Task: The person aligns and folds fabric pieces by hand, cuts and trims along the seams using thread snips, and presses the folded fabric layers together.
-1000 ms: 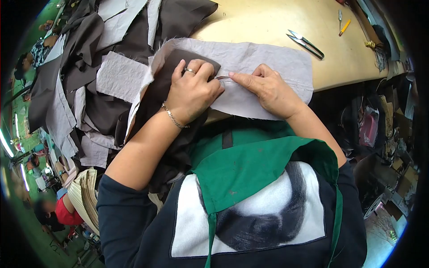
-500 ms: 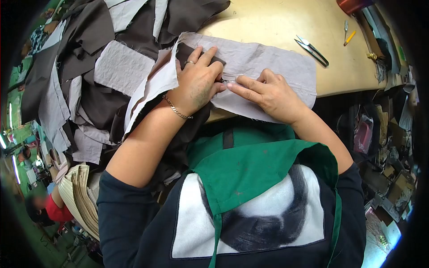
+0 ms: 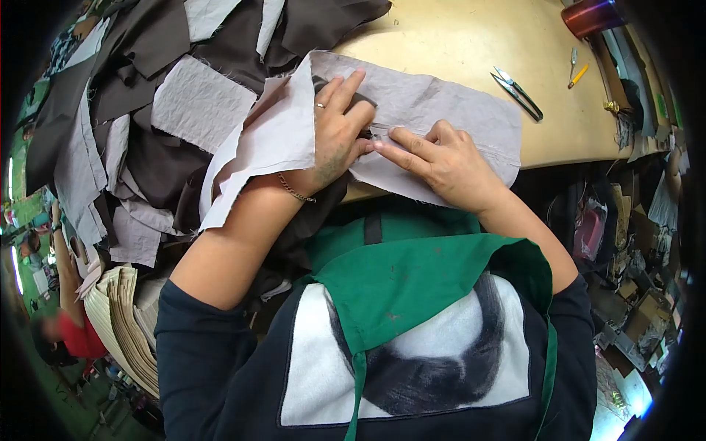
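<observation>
Both hands meet at a narrow opening in a long grey cloth

A pale yellow table [image 3: 456,44] fills the upper right. A heap of dark and pale fabric [image 3: 143,44] spreads over the left side, and a green apron [image 3: 412,283] covers the person's chest just below the table's near edge.

The grey cloth [image 3: 463,103] lies on the table along that edge, right of the heap. Its long axis runs left to right, with the right end slanting a little toward the body; the squared right end points away from the heap. Its left part is turned up into a flap that hangs over the left wrist.

The left hand [image 3: 338,140] rests on the cloth with fingers spread, pointing away from the body. The right hand [image 3: 452,165] comes in from the right, thumb and index reaching left. The two thumb tips meet beside the narrow opening [image 3: 370,134]; whether either hand pinches fabric there, I cannot tell.

Beyond the cloth's right end are a shiny red-and-blue spool [image 3: 590,16], black-handled snips [image 3: 535,109] and a slim yellow stick [image 3: 579,76].
</observation>
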A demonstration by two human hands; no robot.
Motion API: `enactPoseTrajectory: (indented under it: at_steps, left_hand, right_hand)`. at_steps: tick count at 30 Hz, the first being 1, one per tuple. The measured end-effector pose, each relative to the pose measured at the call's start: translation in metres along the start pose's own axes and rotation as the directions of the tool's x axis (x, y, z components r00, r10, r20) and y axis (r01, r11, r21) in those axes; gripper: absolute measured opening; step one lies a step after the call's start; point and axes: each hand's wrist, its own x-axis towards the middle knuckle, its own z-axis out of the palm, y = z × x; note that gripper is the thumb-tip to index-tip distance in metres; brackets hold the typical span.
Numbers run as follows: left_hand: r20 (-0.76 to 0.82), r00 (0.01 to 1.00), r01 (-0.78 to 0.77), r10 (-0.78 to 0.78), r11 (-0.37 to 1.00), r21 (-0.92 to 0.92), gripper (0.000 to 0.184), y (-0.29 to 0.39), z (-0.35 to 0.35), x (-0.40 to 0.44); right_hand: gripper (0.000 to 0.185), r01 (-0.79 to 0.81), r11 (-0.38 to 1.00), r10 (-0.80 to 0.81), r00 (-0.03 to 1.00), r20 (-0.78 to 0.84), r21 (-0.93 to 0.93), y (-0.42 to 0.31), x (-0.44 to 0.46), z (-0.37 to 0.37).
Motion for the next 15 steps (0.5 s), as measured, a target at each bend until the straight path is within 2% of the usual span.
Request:
enactPoseTrajectory:
  at_steps: [1,4,7,10,15]
  left_hand:
    - [0.029,0.999,0.019,-0.022,0.995,0.097,0.037,0.005,-0.002,-0.003]
    - [0.12,0.993,-0.04,0.018,0.983,0.179,0.049,0.0,-0.013,-0.004]
    - [0.111,0.992,0.032,-0.067,0.958,0.286,0.054,0.004,-0.013,-0.007]
    - [0.106,0.994,-0.002,-0.036,0.94,0.343,0.053,0.005,-0.018,-0.007]
    - [0.115,0.988,0.059,-0.098,0.952,0.302,0.055,0.0,-0.013,-0.009]
  right_hand:
    - [0.056,-0.004,1.0,0.004,1.0,-0.012,-0.002,0.0,0.0,0.001]
    - [0.055,0.004,1.0,-0.005,1.0,-0.012,-0.014,0.0,-0.001,0.002]
    - [0.054,0.015,1.0,-0.015,1.0,-0.001,-0.012,0.0,0.0,0.003]
    - [0.054,0.024,0.999,-0.021,0.997,0.076,-0.047,-0.001,0.005,-0.005]
    - [0.055,0.031,0.997,-0.022,0.991,0.131,-0.073,-0.003,0.011,-0.011]
